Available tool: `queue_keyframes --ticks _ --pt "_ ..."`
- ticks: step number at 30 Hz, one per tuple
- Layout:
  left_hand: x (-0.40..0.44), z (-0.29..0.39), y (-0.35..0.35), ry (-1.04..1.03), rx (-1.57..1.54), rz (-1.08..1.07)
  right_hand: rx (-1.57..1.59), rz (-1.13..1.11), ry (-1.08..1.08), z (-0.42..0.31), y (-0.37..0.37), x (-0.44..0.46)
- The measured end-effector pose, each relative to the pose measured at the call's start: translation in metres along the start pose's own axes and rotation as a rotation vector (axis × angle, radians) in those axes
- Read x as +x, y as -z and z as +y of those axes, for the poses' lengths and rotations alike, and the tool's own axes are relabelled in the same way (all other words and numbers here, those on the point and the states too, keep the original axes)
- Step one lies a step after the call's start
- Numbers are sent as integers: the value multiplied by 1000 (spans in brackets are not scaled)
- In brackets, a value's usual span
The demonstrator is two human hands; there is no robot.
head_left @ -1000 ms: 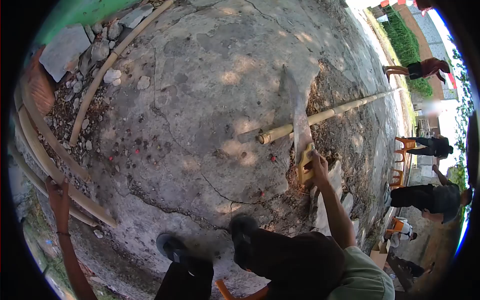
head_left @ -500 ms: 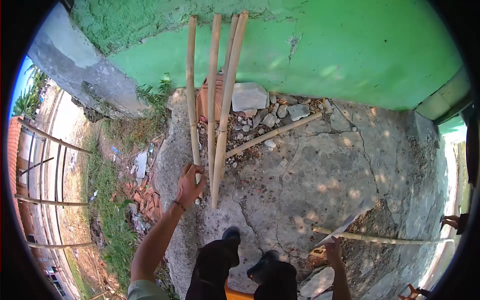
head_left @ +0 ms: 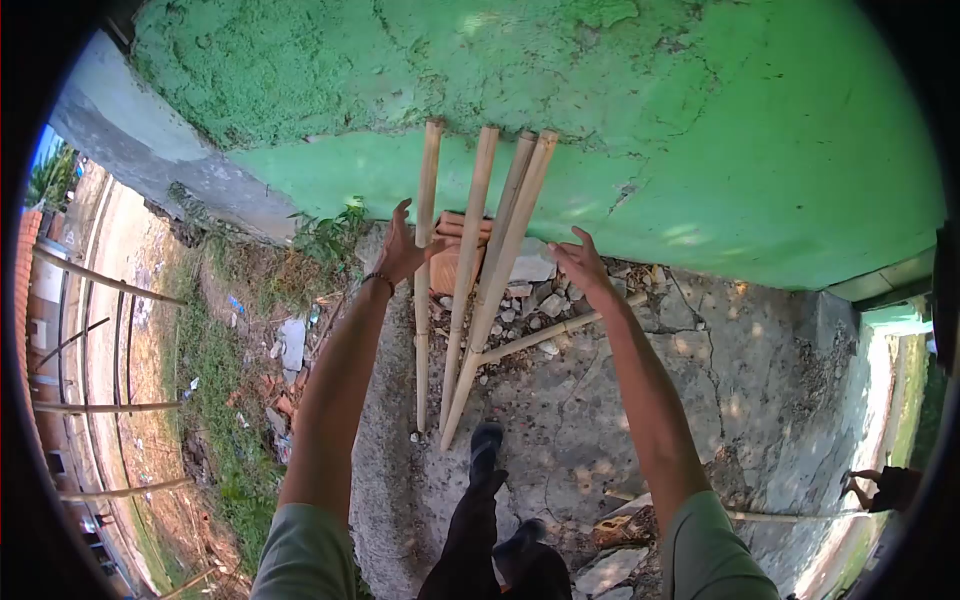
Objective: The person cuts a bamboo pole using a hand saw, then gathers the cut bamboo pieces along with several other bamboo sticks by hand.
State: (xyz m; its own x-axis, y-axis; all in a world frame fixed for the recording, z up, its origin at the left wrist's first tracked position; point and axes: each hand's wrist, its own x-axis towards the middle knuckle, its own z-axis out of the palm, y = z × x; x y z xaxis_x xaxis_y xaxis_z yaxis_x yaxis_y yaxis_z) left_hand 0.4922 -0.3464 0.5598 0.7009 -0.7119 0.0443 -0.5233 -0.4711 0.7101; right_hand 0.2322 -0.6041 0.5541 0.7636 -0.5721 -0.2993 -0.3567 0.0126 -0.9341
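Several bamboo poles [head_left: 500, 270] lean against the green wall, their lower ends on the concrete. My left hand [head_left: 402, 250] is at the leftmost bamboo pole [head_left: 421, 320], fingers spread with the thumb across it; whether it touches the pole I cannot tell. To the right of the poles, my right hand [head_left: 584, 268] is raised with its fingers apart and nothing in it. Another bamboo pole [head_left: 550, 336] lies on the ground behind the leaning ones, running up to the right.
Orange roof tiles [head_left: 456, 262], a pale stone block [head_left: 532, 260] and rubble stand at the foot of the green wall [head_left: 720, 180]. Broken slabs [head_left: 612, 572] lie near my feet. Weeds [head_left: 235, 470] border the concrete on the left. Another person [head_left: 890, 488] is at the far right.
My right hand has let go of the saw and come up to the right of the poles. My left hand has moved up along the leftmost pole. The view has tilted up.
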Motion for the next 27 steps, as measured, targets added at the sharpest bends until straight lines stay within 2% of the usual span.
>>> queue_keyframes --ticks 1,2,4,5,7,8,9,11,12,13,14,15,16,17,18,19,20,21,23,24,25,27 --pt "21 5 3 54 26 29 47 -9 -29 -4 -15 23" --pt "47 -10 -2 22 -2 34 37 -7 -57 -7 -29 45" --pt "82 -6 -7 211 -98 -7 19 22 -93 2 -40 83" --pt "91 -7 -11 219 -91 -19 95 37 -80 8 -50 97" --pt "110 -15 -21 257 -71 -153 178 59 -71 18 -73 127" --pt "110 -22 -29 273 -289 -225 356 -82 -60 28 -85 134" --pt "111 -24 -41 275 -300 -244 529 -215 -40 32 -93 139" --pt "102 -11 -80 153 -454 -598 712 -320 -47 23 -115 132" --pt "94 -23 -114 113 146 -273 720 -279 27 18 -122 124" --pt "84 -23 -117 51 -42 -230 800 -272 33 6 -122 108" --pt "65 29 -91 155 -538 -375 856 -251 16 2 -121 94" --pt "56 22 -100 89 -451 -324 898 -348 -26 4 -110 81" --pt "40 21 -105 -106 -520 -269 895 -329 -17 -19 -100 48" --pt "9 28 -95 -162 -492 -238 818 -392 18 -25 -93 22" --pt "-23 106 -60 338 -854 -447 686 -423 46 -34 -88 -5" --pt "-58 81 -61 245 -611 -323 670 -413 2 -45 -88 -39" --pt "-107 -1 -61 62 -255 -278 637 -512 61 -58 -77 -64" --pt "-176 -72 -29 -330 314 -321 591 -525 175 -52 -85 -81" --pt "-241 13 30 -109 315 -230 14 -467 169 -65 -87 -117" --pt "-253 52 41 -54 306 -183 194 -520 201 -72 -84 -127" --pt "-257 85 49 -20 311 -145 184 -463 306 -83 -80 -139" --pt "-261 127 56 15 359 -104 304 -613 391 -109 -51 -137"
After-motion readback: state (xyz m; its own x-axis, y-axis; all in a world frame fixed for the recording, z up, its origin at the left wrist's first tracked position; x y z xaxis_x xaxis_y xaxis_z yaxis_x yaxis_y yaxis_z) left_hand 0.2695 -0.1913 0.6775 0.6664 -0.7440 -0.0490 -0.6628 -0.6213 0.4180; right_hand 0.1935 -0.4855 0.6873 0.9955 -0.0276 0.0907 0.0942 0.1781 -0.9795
